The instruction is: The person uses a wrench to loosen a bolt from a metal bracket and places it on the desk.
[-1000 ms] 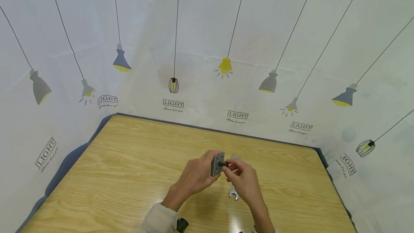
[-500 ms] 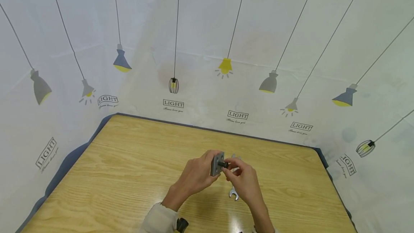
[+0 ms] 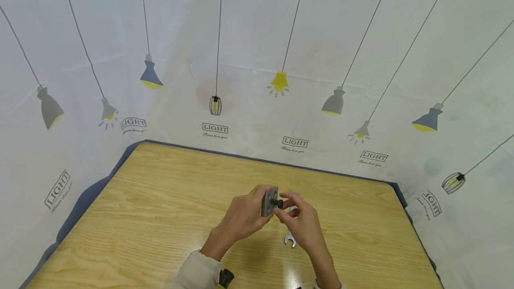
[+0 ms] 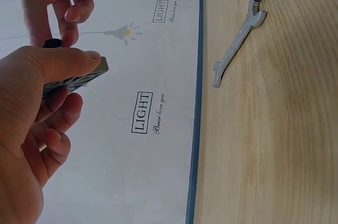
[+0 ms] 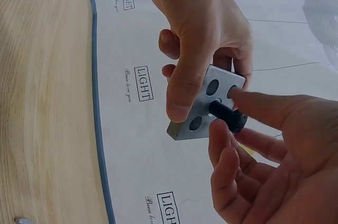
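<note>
My left hand (image 3: pixel 246 213) grips a grey metal plate (image 5: pixel 203 109) by its edge, thumb on one side and fingers behind. Several round holes go through the plate, and a black bolt (image 5: pixel 227 115) sticks out of it, head outward. Around that bolt head are the thumb and fingers of my right hand (image 3: pixel 303 222), pinching it loosely. One of its fingertips lies against the plate's face beside a hole in the right wrist view. Both hands hold the parts above the wooden table. In the left wrist view the plate is seen nearly edge-on, partly hidden by the left thumb.
A silver open-end wrench (image 4: pixel 235 44) lies on the wooden table (image 3: pixel 168 200), partly behind the right hand in the head view. Beyond the table's blue edge hangs a pale sheet (image 3: pixel 249 35) printed with lamps. A dark wrist strap (image 3: pixel 226 278) shows on the left sleeve.
My right fingers have shifted and spread slightly at the bolt head, leaving more of it showing. The plate has risen a touch; the left hand keeps its grip.
</note>
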`<state>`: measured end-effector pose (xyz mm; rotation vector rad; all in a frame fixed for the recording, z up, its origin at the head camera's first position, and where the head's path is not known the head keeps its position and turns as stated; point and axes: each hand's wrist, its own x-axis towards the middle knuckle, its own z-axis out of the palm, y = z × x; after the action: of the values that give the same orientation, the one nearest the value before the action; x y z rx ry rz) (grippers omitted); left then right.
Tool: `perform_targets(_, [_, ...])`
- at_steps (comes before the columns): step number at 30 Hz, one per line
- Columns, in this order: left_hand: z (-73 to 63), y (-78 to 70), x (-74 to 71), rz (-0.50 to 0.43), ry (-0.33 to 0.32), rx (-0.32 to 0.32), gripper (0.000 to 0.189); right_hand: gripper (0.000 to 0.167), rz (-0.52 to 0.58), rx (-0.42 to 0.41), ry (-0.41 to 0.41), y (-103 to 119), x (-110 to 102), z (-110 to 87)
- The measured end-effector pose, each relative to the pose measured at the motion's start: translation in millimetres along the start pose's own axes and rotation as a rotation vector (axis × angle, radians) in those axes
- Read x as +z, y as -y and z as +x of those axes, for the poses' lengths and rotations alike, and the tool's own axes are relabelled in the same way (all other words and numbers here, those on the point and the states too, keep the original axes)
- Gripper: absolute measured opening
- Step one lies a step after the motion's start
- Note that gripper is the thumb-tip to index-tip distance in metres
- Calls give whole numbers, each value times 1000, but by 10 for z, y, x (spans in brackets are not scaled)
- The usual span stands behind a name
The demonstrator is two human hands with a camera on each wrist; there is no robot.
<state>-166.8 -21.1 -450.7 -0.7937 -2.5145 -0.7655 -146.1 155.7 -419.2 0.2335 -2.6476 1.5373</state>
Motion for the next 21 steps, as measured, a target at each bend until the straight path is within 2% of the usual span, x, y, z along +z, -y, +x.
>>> perform_targets(3, [2, 3, 5, -9, 7, -4, 61, 40, -3, 27, 10, -11, 2, 7])
perform_targets(10, [-5, -6, 11, -15, 13, -5, 63, 30, 35, 104, 0, -42, 15, 21])
perform_targets(21, [-16, -8, 29, -3, 25, -12, 65, 30, 10, 137, 6, -33, 36, 39])
